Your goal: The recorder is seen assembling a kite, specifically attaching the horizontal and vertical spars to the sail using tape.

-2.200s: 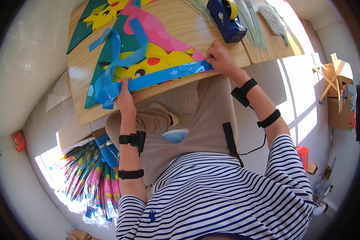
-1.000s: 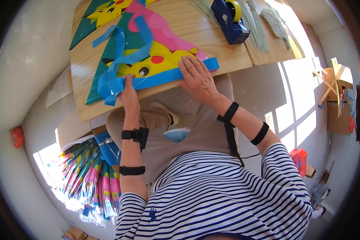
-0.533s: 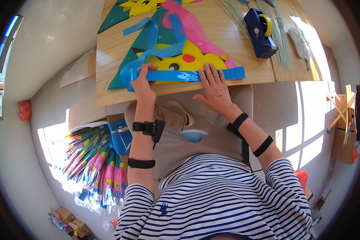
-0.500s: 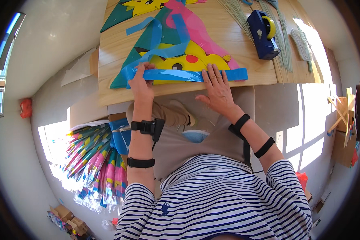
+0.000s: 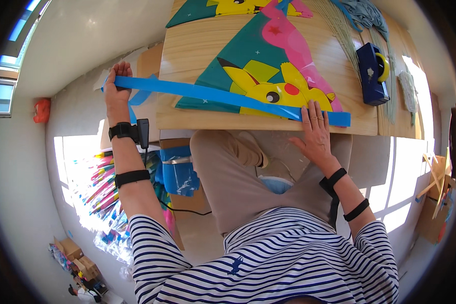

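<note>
A blue plastic strip (image 5: 187, 91) runs taut along the lower edge of a triangular green and pink kite (image 5: 233, 55) printed with a yellow cartoon figure. Beyond the table's left edge, my left hand (image 5: 118, 83) is closed on the strip, with a loose length hanging below it. My right hand (image 5: 316, 129) lies flat with its fingers on the strip near the kite's right corner, pressing it to the table (image 5: 182, 55). The strip's right end sticks out past those fingers.
At the right stands a dark blue tape dispenser (image 5: 372, 73) with a yellow roll. Thin pale rods (image 5: 342, 33) and a grey cloth (image 5: 365, 15) lie behind it. Another kite (image 5: 197, 12) is at the back. Many bundled kites (image 5: 99, 185) lie on the floor at left.
My left hand has moved left off the table, pulling the strip straight and drawing its loose coils off the kite. My right hand still presses near the strip's right end.
</note>
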A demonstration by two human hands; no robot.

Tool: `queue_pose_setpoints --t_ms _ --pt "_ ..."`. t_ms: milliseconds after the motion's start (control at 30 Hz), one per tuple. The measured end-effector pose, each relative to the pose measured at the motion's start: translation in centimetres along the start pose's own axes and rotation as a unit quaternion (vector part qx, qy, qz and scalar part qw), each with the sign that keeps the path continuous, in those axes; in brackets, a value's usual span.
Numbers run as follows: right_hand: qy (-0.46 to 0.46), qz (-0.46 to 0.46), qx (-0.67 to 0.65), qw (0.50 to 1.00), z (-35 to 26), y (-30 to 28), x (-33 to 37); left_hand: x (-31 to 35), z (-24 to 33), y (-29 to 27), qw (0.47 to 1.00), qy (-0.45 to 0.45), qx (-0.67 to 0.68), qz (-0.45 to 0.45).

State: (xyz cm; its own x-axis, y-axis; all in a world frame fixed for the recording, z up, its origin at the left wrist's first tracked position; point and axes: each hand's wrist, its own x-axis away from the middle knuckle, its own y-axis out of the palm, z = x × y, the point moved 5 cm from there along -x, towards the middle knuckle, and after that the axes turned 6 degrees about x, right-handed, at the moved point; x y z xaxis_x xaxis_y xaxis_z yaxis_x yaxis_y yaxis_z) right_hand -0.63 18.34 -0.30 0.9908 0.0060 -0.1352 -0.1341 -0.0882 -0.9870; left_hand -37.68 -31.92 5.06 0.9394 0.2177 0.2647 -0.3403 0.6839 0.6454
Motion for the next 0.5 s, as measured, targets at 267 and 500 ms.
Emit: queue_pose_setpoints --t_ms 267,500 --pt "0.0 -0.002 0.005 1.0 -0.5 -0.4 -0.3 1.1 1.9 -13.8 0.906 -0.126 -0.371 0.161" --pt "-0.006 -0.003 0.013 1.0 -0.4 0.0 -0.3 3.9 4.7 -12.0 0.657 -0.12 -0.742 0.062"
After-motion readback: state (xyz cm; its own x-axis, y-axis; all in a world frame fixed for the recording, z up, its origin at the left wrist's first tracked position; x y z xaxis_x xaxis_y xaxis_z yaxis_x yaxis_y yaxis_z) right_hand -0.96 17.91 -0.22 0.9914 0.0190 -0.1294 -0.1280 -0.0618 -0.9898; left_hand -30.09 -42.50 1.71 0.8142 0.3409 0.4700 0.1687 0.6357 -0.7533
